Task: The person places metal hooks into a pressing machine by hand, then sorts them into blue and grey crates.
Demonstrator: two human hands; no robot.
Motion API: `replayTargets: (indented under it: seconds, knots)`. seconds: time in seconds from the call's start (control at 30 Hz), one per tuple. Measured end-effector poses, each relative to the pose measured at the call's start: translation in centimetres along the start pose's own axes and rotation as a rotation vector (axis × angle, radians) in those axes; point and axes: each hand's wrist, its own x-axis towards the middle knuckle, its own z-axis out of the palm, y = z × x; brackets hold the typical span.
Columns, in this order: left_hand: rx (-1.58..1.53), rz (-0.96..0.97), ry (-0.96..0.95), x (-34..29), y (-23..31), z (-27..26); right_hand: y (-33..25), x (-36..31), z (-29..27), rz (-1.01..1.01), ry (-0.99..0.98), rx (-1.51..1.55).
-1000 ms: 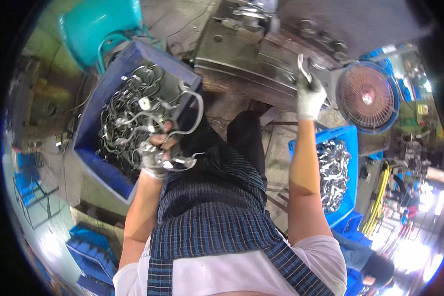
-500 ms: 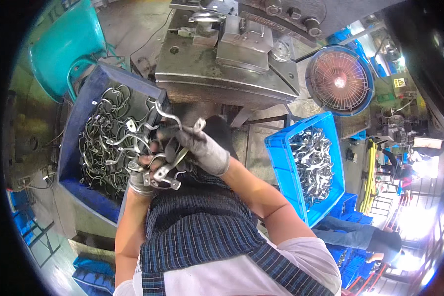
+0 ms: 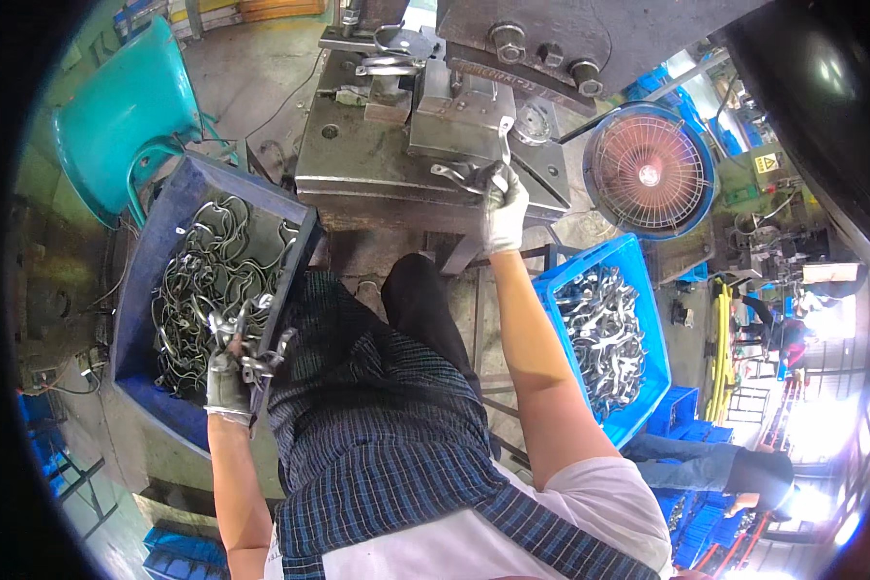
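Observation:
My right hand [image 3: 506,213], in a pale work glove, is raised at the front right of the press bed [image 3: 358,164]. Its fingers are closed on a curved metal bracket [image 3: 450,174]; another flat-ended piece sticks up above the fingers, perhaps the same bracket's other end. My left hand [image 3: 227,379], in a grey glove, is over the near right part of the dark blue bin [image 3: 251,179]. It grips several bent metal brackets [image 3: 269,363] that stick out past its fingers. Tangled curved brackets [image 3: 195,290] of the same kind lie in that bin.
At right stands a bright blue crate [image 3: 659,358] filled with shiny metal brackets [image 3: 604,333]. Behind it is a round caged fan [image 3: 651,174]. A die block [image 3: 459,126] sits on the press bed under the ram [image 3: 551,43]. A teal chair [image 3: 121,126] stands at far left.
My hands have parted from in front of my body. The right has moved up to the press bed with a bracket; the left has gone down and left over the bin, still holding brackets.

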Motion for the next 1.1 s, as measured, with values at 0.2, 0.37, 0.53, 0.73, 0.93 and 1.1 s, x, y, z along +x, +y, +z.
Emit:
replayTargets:
  seconds: [0.2,0.37,0.53,0.73,0.93,1.1]
  knots:
    - [-0.321,-0.091,0.071,1.5,1.5,-1.0,-1.3,0.0,0.0,0.059,0.048,0.108]
    - [-0.256,-0.032,-0.098,2.3,0.8,-2.2,-1.4,0.1,0.4,0.030,0.040,0.095]
    - [-0.045,0.182,-0.259,-0.1,1.8,2.0,1.0,0.3,-1.6,0.124,0.056,0.008]
    - [-0.218,0.175,-0.283,-1.6,2.5,1.9,-8.3,-1.6,0.1,0.113,-0.199,0.403]
    - [0.296,0.249,-0.128,-3.5,3.9,2.4,-12.4,-9.6,7.7,0.164,-1.122,0.514]
    - [0.649,0.547,-0.205,-3.5,4.5,2.1,-12.8,-12.5,14.1,0.721,-1.263,0.928]
